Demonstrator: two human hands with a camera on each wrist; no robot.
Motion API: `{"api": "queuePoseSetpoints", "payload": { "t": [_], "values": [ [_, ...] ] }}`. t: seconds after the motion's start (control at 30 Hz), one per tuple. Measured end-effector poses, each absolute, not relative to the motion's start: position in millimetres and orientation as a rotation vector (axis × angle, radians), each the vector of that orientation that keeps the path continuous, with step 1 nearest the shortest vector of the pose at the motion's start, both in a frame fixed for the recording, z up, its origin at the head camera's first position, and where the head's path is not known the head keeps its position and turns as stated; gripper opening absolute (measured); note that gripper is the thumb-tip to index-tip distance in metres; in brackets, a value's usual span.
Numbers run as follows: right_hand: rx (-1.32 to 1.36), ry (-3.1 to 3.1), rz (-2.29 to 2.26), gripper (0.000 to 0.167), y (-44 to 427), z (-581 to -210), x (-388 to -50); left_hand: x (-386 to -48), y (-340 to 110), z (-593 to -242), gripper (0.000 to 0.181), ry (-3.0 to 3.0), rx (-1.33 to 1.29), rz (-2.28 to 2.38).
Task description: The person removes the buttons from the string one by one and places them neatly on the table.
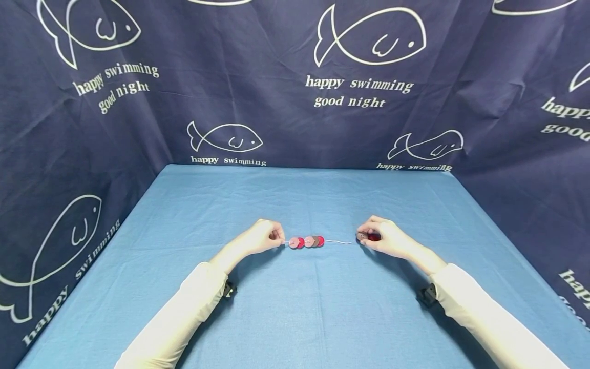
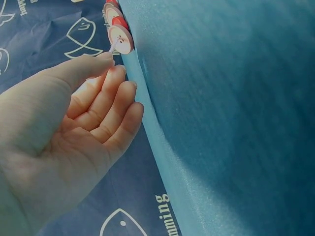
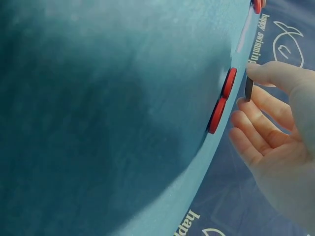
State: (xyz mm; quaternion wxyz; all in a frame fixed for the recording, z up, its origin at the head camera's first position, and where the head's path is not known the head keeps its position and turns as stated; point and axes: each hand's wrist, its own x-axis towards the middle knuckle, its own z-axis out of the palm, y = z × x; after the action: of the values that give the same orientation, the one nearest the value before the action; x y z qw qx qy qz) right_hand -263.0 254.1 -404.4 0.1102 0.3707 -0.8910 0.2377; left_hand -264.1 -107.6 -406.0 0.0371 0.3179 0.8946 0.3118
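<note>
My left hand (image 1: 262, 237) pinches the left end of a thin white string (image 1: 338, 242) between thumb and forefinger. On that string sit several buttons, with a pink button (image 2: 121, 40) closest to my fingertips, then red, pink, brown and red ones. The string's right end lies loose on the cloth. To the right, my right hand (image 1: 388, 239) pinches a brown button (image 1: 362, 236) by its edges. In the right wrist view this button (image 3: 249, 88) is seen edge-on, above the cloth. Two red buttons (image 3: 229, 83) lie by that hand, partly hidden in the head view.
A blue cloth (image 1: 295, 307) covers the table. Dark blue curtains (image 1: 286, 77) with white fish drawings and lettering stand along its back and both sides. A small black device (image 1: 427, 294) is strapped at each wrist.
</note>
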Motion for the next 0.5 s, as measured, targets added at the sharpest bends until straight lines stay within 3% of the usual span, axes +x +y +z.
{"api": "queuePoseSetpoints", "payload": {
  "t": [0.5],
  "values": [
    [1.063, -2.620, 0.728, 0.023, 262.5, -405.2, -263.2, -264.1, -108.2, -406.7, 0.008, 2.760, 1.012, 0.952]
  ]
}}
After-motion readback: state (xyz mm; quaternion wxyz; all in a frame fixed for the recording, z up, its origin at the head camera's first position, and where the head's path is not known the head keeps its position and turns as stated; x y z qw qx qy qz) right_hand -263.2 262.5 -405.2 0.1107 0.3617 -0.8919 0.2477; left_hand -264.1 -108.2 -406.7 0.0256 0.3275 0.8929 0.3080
